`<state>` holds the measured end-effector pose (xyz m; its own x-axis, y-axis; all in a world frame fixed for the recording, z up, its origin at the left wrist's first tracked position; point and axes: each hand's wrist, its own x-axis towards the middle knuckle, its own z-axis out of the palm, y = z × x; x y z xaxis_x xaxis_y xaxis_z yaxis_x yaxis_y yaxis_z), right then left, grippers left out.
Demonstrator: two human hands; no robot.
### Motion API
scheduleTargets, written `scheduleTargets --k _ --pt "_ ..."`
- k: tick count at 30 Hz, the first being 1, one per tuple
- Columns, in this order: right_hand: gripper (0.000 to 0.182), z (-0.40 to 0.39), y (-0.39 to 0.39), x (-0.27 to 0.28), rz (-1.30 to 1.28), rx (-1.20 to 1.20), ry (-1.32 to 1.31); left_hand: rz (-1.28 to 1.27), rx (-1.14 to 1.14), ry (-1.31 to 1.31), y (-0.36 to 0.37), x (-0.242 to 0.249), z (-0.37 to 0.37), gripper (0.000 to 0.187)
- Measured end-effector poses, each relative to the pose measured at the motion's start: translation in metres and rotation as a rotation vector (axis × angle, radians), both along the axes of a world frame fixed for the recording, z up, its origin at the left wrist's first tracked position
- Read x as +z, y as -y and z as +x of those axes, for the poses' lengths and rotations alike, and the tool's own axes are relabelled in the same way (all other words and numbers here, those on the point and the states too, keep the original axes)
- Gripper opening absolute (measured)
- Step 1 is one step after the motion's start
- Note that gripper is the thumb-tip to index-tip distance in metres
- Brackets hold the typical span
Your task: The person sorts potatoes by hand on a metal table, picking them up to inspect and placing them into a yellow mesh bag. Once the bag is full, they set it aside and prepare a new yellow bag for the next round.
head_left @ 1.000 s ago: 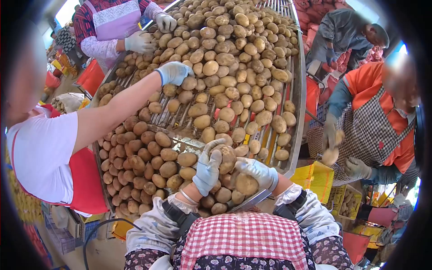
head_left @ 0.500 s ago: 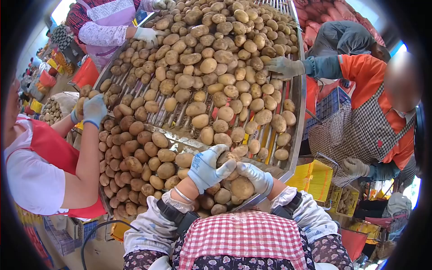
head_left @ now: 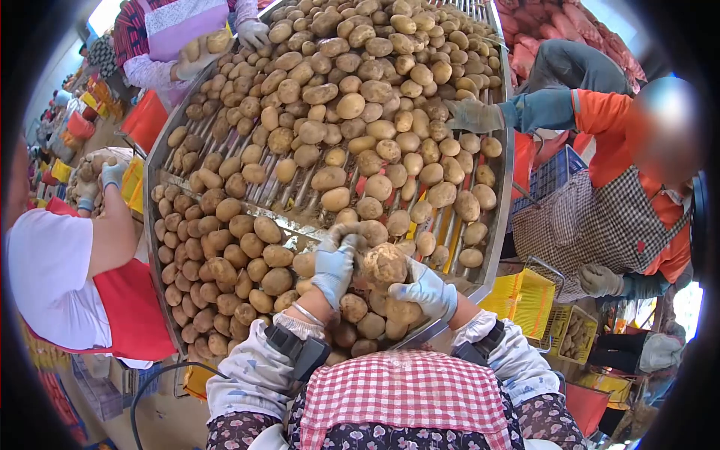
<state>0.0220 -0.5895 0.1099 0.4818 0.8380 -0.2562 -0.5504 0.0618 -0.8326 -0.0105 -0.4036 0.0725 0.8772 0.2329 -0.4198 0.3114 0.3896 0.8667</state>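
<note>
Your gloved right hand [head_left: 427, 289] cups a large potato [head_left: 384, 264], fingers wrapped beneath it, above the heaped sorting table [head_left: 491, 255]. Your left hand [head_left: 332, 264] rests open-fingered just beside it. The potato looks firm, dusty and fairly heavy; support it from underneath.

Single view only, head-worn camera, fisheye, dark rounded corners. Looks forward and down from above wearer's chest; checked apron at bottom centre. Close to own hands: left hand [head_left: 334, 264], right hand [head_left: 427, 289] at lower centre. Sorting tray [head_left: 496, 187] runs away toward top of frame. Co-workers at left and right edges.
</note>
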Motion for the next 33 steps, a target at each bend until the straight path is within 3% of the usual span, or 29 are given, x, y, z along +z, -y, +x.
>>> scheduleTargets --k 2,3,4,6,7,10,16,17,23,26,28,30,31,32,33 --pt "0.069 0.008 0.004 0.007 -0.096 -0.084 0.075 0.878 0.179 0.516 -0.019 -0.030 0.012 0.027" --pt "0.068 0.010 0.005 0.012 -0.061 -0.135 0.021 1.072 0.081 0.504 -0.027 -0.015 0.006 0.041" --pt "0.068 0.011 0.007 0.013 -0.064 -0.145 0.018 1.067 0.071 0.507 -0.022 0.005 0.001 0.041" --pt "0.068 0.016 0.010 0.010 -0.034 -0.151 -0.019 0.680 -0.356 0.488 -0.009 0.032 -0.005 0.058" --pt "0.065 0.017 0.011 0.003 -0.071 -0.082 0.046 0.385 -0.330 0.517 0.007 0.027 -0.005 0.077" --pt "0.062 0.017 0.011 0.013 -0.005 0.020 0.052 0.411 -0.373 0.369 0.011 0.024 -0.016 0.069" --pt "0.059 0.009 0.008 0.011 -0.052 -0.026 -0.022 0.574 -0.262 0.328 0.017 0.024 -0.011 0.049" --pt "0.058 0.009 0.009 0.007 -0.065 -0.025 -0.043 0.601 -0.325 0.251 0.014 0.028 -0.012 0.045" --pt "0.055 0.009 0.008 -0.002 -0.004 -0.051 -0.177 0.718 -0.242 0.349 0.016 -0.002 -0.016 0.040" --pt "0.054 0.010 0.015 0.001 0.052 -0.035 -0.331 0.493 -0.122 0.375 0.023 0.005 -0.012 0.038" --pt "0.054 0.012 0.012 0.008 0.096 -0.020 -0.436 0.505 -0.107 0.343 0.023 -0.008 -0.011 0.034" --pt "0.057 0.017 0.005 0.016 -0.054 -0.110 -0.032 0.515 -0.095 0.318 0.023 -0.007 -0.009 0.034" --pt "0.063 0.019 0.004 0.017 -0.121 -0.181 0.051 0.317 -0.038 0.321 0.021 0.005 -0.006 0.033" --pt "0.063 0.023 0.003 0.018 -0.115 -0.183 0.056 0.119 0.019 0.326 0.020 0.014 -0.001 0.041" --pt "0.067 0.028 0.003 0.018 -0.326 -0.180 0.304 0.050 0.043 0.292 0.020 0.018 0.002 0.055"
